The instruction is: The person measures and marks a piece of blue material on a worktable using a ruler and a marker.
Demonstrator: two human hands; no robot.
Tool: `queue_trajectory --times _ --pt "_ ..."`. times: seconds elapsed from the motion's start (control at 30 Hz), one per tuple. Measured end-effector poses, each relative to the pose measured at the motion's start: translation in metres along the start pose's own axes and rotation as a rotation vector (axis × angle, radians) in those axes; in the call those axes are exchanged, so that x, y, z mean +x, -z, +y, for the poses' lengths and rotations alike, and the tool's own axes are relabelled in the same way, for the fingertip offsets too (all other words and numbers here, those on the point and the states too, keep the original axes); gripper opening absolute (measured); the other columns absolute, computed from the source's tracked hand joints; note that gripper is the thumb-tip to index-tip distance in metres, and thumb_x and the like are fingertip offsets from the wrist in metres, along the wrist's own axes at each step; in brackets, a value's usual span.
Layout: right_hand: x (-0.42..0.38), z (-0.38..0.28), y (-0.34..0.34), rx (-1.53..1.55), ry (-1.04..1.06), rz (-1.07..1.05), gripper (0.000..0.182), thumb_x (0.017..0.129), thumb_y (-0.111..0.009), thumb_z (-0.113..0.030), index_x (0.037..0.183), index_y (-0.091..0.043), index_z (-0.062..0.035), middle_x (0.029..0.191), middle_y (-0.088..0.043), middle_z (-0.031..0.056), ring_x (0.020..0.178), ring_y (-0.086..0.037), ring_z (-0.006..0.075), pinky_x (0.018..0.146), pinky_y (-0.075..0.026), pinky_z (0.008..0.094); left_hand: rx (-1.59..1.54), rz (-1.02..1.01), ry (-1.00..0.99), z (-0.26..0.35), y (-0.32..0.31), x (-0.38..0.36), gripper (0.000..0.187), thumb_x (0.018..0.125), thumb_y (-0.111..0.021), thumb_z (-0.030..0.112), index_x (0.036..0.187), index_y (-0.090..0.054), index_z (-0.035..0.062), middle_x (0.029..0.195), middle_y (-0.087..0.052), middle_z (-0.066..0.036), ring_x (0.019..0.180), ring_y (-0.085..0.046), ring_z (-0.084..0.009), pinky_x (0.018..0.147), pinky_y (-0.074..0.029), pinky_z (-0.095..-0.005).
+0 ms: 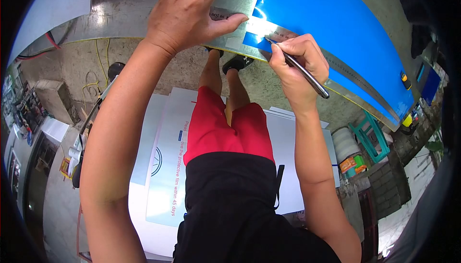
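A bright blue sheet (pixel 317 8) lies on a metal-topped table (pixel 129 18). Across its near part runs a long steel ruler (pixel 281 32) with printed numbers. My left hand (pixel 185 13) rests with spread fingers over the ruler's left part; its thumb reaches toward the sheet's left edge, and some fingertips are cut off by the frame. In my right hand (pixel 302 61) is a dark pen (pixel 309 77), gripped between thumb and fingers. The pen's tip points down at the blue sheet, close beside the ruler's near edge.
A small yellow-and-black tool (pixel 406 80) lies at the blue sheet's right end. Behind my legs are large white panels (pixel 163 176) with printed red text. A green plastic stool (pixel 373 136) stands right of them. A concrete block (pixel 55 100) sits at left.
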State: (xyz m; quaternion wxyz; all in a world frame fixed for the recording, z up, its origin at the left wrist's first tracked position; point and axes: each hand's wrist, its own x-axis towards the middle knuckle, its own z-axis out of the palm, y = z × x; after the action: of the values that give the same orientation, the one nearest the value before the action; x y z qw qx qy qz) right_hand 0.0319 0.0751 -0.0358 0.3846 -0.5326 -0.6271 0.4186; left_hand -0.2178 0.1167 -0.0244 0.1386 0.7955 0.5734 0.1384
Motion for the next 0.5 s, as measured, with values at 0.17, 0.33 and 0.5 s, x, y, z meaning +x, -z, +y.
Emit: queue_trajectory --times 0.17,0.33,0.5 --pt "0.0005 -0.0008 -0.0004 -0.019 0.007 0.013 0.019 0.076 -0.086 0.004 0.082 -0.069 -0.0026 0.080 -0.068 0.0063 0.069 -0.065 0.0125 0.061 -0.051 0.0257 -0.004 -0.006 0.008 0.0002 -0.0005 -0.0001 0.072 0.075 -0.084 0.048 0.138 -0.061 0.0204 0.146 -0.048 -0.011 0.148 -0.038 -0.0338 0.126 -0.024 -0.0552" --pt "0.0009 -0.0004 0.0000 -0.003 0.008 0.004 0.019 0.076 -0.086 0.004 0.082 -0.068 -0.0024 0.080 -0.068 0.0061 0.070 -0.065 0.0125 0.062 -0.051 0.0258 -0.002 0.006 -0.001 -0.0001 -0.0007 -0.0008 0.072 0.075 -0.084 0.047 0.138 -0.061 0.0204 0.146 -0.048 -0.011 0.148 -0.038 -0.0337 0.126 -0.024 -0.0556" --pt "0.0009 0.0005 0.0003 0.002 0.010 0.000 0.020 0.076 -0.085 0.005 0.082 -0.068 -0.0022 0.081 -0.068 0.0062 0.070 -0.065 0.0124 0.062 -0.052 0.0258 0.006 -0.003 0.000 -0.0002 -0.0002 -0.0002 0.072 0.076 -0.084 0.047 0.139 -0.061 0.0208 0.146 -0.048 -0.011 0.148 -0.038 -0.0337 0.126 -0.024 -0.0560"
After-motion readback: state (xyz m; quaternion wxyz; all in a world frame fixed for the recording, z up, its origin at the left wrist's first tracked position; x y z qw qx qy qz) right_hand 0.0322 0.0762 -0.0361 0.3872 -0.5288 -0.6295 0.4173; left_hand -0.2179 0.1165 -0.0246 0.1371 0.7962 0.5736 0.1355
